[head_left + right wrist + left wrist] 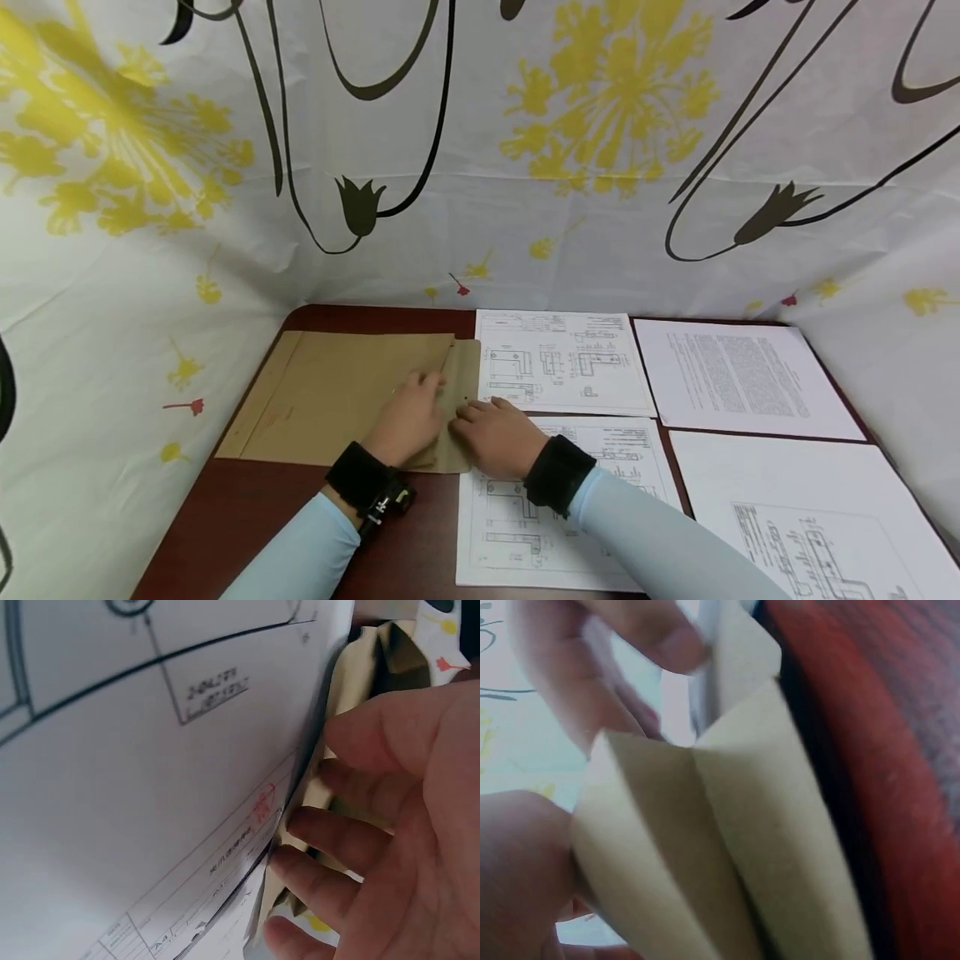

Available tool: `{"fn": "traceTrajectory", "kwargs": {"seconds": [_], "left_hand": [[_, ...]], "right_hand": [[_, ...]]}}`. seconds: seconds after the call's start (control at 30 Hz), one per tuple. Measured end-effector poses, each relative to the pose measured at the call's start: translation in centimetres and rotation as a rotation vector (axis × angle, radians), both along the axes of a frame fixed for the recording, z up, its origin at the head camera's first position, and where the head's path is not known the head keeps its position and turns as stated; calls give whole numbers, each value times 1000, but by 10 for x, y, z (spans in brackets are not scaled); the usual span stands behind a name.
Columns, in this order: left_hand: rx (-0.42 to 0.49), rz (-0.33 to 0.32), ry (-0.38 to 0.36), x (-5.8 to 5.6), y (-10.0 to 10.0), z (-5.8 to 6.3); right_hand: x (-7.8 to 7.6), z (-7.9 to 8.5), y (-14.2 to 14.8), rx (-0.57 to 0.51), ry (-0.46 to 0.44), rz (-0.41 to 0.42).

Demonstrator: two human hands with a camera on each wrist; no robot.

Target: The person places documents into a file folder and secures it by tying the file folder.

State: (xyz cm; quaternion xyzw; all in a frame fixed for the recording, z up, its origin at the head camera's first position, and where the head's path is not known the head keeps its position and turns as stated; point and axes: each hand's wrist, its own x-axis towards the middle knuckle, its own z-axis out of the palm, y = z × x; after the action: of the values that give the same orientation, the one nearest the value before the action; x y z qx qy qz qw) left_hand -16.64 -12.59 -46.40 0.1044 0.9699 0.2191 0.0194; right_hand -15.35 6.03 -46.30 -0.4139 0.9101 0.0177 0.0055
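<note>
A brown kraft paper envelope [337,392] lies at the left of the table, its flap [462,392] unfolded on the right side. My left hand [408,417] grips the envelope by its mouth. In the left wrist view the thumb side of that hand [525,862] meets the raised front layer, and the mouth [682,795] gapes. My right hand [498,437] touches the flap. Seen in the right wrist view, the fingers [337,840] of that hand are mostly straight, their tips against the flap's paper.
Printed technical drawings lie right of the envelope: one sheet [562,362] at the back, another [555,558] under my right forearm, and a third [810,500] at the front right. A text sheet [742,379] lies at the back right. A patterned cloth [480,208] hangs behind the table [247,508].
</note>
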Motion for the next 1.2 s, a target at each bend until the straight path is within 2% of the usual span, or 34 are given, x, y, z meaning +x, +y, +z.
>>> {"fn": "traceTrajectory", "kwargs": {"seconds": [0.1,0.23,0.47,0.6,0.87,1.2], "left_hand": [[6,-22,25,2,-3,6],[-57,-49,73,6,-5,10],[-125,-59,149,8,-4,16],[-116,-45,163,9,-4,20],[-87,-54,236,10,-6,27],[-42,-29,218,11,-6,33]], "right_hand": [[-2,-3,-4,28,10,4],[-2,-5,-7,40,38,8],[-5,-1,-7,23,4,10],[-7,0,-8,19,12,11],[-9,-3,-13,78,115,41],[-10,0,-15,87,88,37]]}}
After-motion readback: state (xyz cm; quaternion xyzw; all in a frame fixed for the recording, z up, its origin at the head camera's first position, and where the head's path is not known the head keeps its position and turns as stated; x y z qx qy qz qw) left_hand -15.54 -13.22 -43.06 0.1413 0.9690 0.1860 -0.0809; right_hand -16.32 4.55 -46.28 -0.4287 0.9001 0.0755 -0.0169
